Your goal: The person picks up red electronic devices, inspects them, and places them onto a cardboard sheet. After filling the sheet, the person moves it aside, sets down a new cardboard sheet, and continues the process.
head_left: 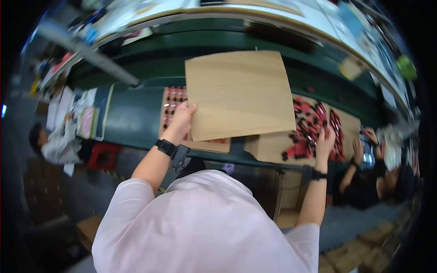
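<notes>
The left hand (182, 119) is gripping a cardboard sheet (239, 93) over a filled tray (175, 102); the right hand (324, 142), fingers spread, is reaching among loose red pieces (309, 125). Covering seems underway; squaring comes next.

Head camera looks steeply down, near the green workbench (136, 123).

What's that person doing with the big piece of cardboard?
A person in a pale shirt stands at a green table. Their left hand holds a flat brown cardboard sheet by its edge, above a tray of small red and dark pieces in rows. Their right hand rests on a loose pile of the same red pieces lying on another cardboard. Other people sit at both ends of the table.
</notes>
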Action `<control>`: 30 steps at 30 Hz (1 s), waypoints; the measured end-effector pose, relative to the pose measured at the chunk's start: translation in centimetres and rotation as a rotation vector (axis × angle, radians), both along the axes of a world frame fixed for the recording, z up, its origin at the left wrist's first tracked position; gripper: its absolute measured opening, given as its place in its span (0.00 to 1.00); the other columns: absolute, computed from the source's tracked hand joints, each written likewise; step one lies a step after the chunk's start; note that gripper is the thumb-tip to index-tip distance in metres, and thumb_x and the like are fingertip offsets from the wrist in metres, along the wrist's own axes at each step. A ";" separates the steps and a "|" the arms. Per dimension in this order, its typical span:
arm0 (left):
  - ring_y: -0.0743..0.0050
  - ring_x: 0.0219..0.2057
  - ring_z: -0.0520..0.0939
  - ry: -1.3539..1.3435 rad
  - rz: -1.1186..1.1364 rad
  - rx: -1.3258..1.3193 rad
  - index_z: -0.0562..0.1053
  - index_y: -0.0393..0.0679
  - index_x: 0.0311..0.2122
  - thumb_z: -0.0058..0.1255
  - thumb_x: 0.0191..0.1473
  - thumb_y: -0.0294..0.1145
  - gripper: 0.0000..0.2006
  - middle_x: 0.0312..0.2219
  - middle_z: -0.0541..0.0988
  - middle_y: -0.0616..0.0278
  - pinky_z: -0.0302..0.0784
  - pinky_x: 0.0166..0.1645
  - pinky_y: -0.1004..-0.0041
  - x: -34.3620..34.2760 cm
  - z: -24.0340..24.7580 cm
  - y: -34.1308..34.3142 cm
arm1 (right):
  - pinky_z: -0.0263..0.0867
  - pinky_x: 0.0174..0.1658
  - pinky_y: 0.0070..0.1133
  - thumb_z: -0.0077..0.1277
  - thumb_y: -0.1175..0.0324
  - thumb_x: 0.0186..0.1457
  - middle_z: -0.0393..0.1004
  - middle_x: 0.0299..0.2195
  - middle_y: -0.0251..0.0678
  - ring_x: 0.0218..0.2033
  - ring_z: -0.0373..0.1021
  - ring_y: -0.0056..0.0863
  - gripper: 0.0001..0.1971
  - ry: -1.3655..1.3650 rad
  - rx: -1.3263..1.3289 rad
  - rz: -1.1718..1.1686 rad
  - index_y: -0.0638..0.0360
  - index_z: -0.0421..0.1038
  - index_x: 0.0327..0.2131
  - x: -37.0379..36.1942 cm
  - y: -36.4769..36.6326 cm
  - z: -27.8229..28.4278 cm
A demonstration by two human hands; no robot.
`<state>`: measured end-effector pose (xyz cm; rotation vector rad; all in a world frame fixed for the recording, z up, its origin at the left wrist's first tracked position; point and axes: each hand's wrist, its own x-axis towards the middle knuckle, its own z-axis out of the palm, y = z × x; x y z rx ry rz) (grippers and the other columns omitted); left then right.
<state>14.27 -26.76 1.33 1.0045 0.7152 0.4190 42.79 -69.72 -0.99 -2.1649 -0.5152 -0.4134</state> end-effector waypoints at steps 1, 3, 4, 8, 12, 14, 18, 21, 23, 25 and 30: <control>0.65 0.43 0.79 0.010 -0.011 -0.019 0.68 0.34 0.47 0.40 0.62 0.28 0.12 0.42 0.77 0.54 0.74 0.49 0.66 -1.2 -0.2 0.4 | 0.64 0.42 0.27 0.51 0.72 0.55 0.69 0.35 0.42 0.36 0.68 0.36 0.12 0.029 -0.069 0.001 0.65 0.69 0.43 -0.2 -0.7 -1.6; 0.65 0.44 0.78 0.018 0.029 -0.022 0.67 0.34 0.48 0.40 0.62 0.28 0.12 0.43 0.77 0.54 0.73 0.50 0.66 -4.0 0.3 1.2 | 0.64 0.41 0.27 0.52 0.73 0.55 0.68 0.36 0.42 0.36 0.67 0.37 0.13 0.049 -0.126 0.052 0.64 0.69 0.43 -0.9 1.0 -2.3; 0.66 0.44 0.78 0.068 0.067 -0.038 0.67 0.35 0.48 0.40 0.62 0.28 0.12 0.44 0.76 0.54 0.73 0.50 0.66 -5.3 0.6 1.4 | 0.64 0.42 0.27 0.52 0.72 0.55 0.68 0.36 0.43 0.37 0.67 0.37 0.13 0.110 -0.158 0.059 0.64 0.69 0.44 -0.9 1.8 -2.4; 0.66 0.45 0.78 0.163 0.161 -0.065 0.67 0.35 0.49 0.39 0.62 0.27 0.13 0.45 0.76 0.53 0.73 0.51 0.67 -9.6 1.0 1.8 | 0.64 0.43 0.25 0.52 0.72 0.55 0.68 0.37 0.42 0.37 0.67 0.35 0.16 -0.106 -0.329 0.067 0.63 0.68 0.47 -1.7 5.0 -0.4; 0.66 0.45 0.78 0.143 0.153 -0.053 0.67 0.35 0.49 0.38 0.62 0.27 0.13 0.45 0.76 0.53 0.73 0.51 0.67 -11.1 0.9 2.3 | 0.64 0.45 0.23 0.52 0.72 0.56 0.69 0.42 0.40 0.39 0.67 0.30 0.18 0.074 -0.161 0.160 0.62 0.66 0.50 -3.3 9.0 2.4; 0.66 0.44 0.78 0.091 0.122 -0.048 0.67 0.34 0.49 0.38 0.62 0.26 0.12 0.45 0.76 0.53 0.73 0.51 0.67 -11.1 1.3 2.1 | 0.63 0.46 0.22 0.52 0.71 0.56 0.70 0.44 0.40 0.40 0.67 0.28 0.18 0.240 -0.060 0.220 0.62 0.66 0.50 -4.9 11.0 3.5; 0.66 0.44 0.78 0.003 0.010 -0.107 0.68 0.34 0.48 0.39 0.62 0.26 0.12 0.44 0.77 0.54 0.73 0.50 0.69 -10.1 0.4 2.6 | 0.63 0.49 0.21 0.52 0.72 0.57 0.68 0.49 0.40 0.46 0.66 0.24 0.19 0.664 0.218 0.391 0.66 0.64 0.51 -8.9 15.8 4.8; 0.67 0.43 0.79 0.072 -0.034 -0.006 0.68 0.34 0.48 0.43 0.60 0.26 0.12 0.43 0.77 0.53 0.74 0.48 0.70 -9.1 -2.0 3.3 | 0.62 0.51 0.20 0.51 0.72 0.57 0.70 0.47 0.41 0.45 0.68 0.25 0.19 0.790 0.308 0.511 0.67 0.63 0.51 -11.2 18.4 4.9; 0.67 0.43 0.79 0.105 -0.063 0.037 0.68 0.34 0.48 0.45 0.59 0.27 0.13 0.43 0.77 0.52 0.74 0.47 0.71 -9.7 -3.1 4.6 | 0.63 0.49 0.20 0.52 0.72 0.56 0.70 0.46 0.40 0.44 0.68 0.25 0.19 0.751 0.198 0.470 0.67 0.63 0.51 -11.9 18.9 3.6; 0.67 0.42 0.80 0.443 -0.212 0.316 0.68 0.34 0.47 0.48 0.56 0.27 0.14 0.41 0.78 0.50 0.74 0.45 0.71 -10.5 -3.6 6.4 | 0.65 0.47 0.21 0.54 0.71 0.54 0.72 0.43 0.40 0.42 0.69 0.25 0.21 0.667 0.019 0.381 0.68 0.63 0.50 -12.8 19.5 1.5; 0.64 0.35 0.80 0.438 -0.090 0.528 0.70 0.35 0.45 0.55 0.49 0.28 0.17 0.35 0.78 0.49 0.75 0.41 0.69 -14.2 -4.9 9.8 | 0.67 0.38 0.23 0.59 0.72 0.47 0.73 0.35 0.40 0.36 0.70 0.25 0.24 0.606 -0.260 0.248 0.68 0.63 0.47 -16.7 22.2 -2.8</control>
